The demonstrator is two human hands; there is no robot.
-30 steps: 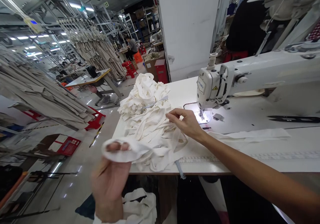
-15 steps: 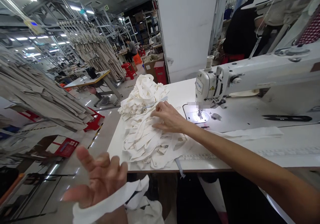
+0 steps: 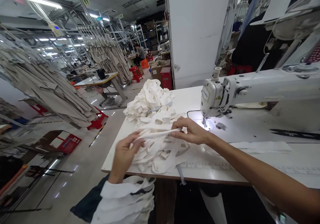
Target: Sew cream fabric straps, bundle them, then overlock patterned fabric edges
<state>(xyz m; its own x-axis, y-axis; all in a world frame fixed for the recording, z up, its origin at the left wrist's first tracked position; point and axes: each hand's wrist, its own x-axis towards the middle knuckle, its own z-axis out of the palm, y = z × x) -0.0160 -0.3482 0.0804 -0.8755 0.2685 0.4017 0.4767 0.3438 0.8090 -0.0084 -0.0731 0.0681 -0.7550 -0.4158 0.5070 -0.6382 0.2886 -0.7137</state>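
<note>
A white fabric strip (image 3: pixel 158 134) is stretched level between my two hands, above the table. My left hand (image 3: pixel 127 150) pinches its left end, and my right hand (image 3: pixel 188 130) grips the other end between thumb and fingers. Beneath it lies a loose heap of similar white strips (image 3: pixel 160 157), with a taller tangled pile (image 3: pixel 152 95) behind. Several white fabric loops (image 3: pixel 125 197) hang around my left wrist and forearm. To the right of my right hand, the lit needle area of a white sewing machine (image 3: pixel 208 97) stands apart from the strips.
Black thread snips (image 3: pixel 295 134) lie on the machine bed. Another white strip (image 3: pixel 262 147) rests near a printed ruler scale (image 3: pixel 207 166) along the table's front. A pale blue-grey strip (image 3: pixel 181 174) hangs over the edge. A white pillar (image 3: pixel 197 34) rises behind the table.
My left hand has come up from below the table's edge to the strips and closed on one end. My right hand has shifted right, lifting a strip off the heap. The view has turned slightly left.
</note>
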